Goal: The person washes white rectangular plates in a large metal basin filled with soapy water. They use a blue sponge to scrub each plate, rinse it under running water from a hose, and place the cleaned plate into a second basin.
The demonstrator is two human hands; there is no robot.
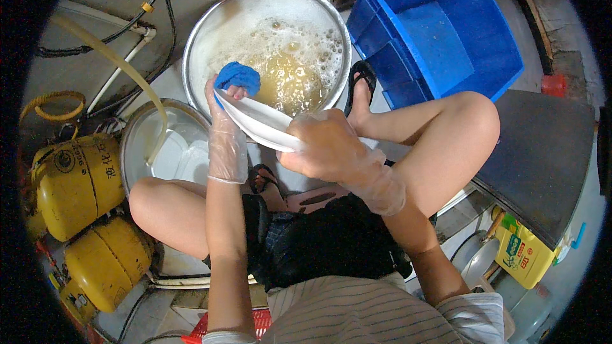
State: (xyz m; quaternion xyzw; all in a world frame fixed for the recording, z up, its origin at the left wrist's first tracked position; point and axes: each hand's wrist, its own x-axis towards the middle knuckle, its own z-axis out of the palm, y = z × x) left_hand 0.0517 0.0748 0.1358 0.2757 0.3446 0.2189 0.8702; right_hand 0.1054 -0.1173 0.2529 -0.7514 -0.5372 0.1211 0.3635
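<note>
A white plate [258,122] is tilted, seen nearly edge-on, over the near side of a large metal basin [187,64] of foamy, yellowish water [290,79]. My right hand [331,146], in a clear plastic glove, is closed around the plate's near right end. At the far left end, my gloved left hand [220,105] grips a bunched blue cloth [239,78] against the plate. Some of the left fingers show beside the cloth; the rest are hidden behind the plate and cloth.
Left, a smaller metal basin [124,153] holds white dishes [191,160] and a hose [121,60] end. Yellow gas cylinders [83,185] stand beyond. Right are a blue tub [440,41], a dark board [535,159] and a yellow bottle [526,255]. My knees flank the work.
</note>
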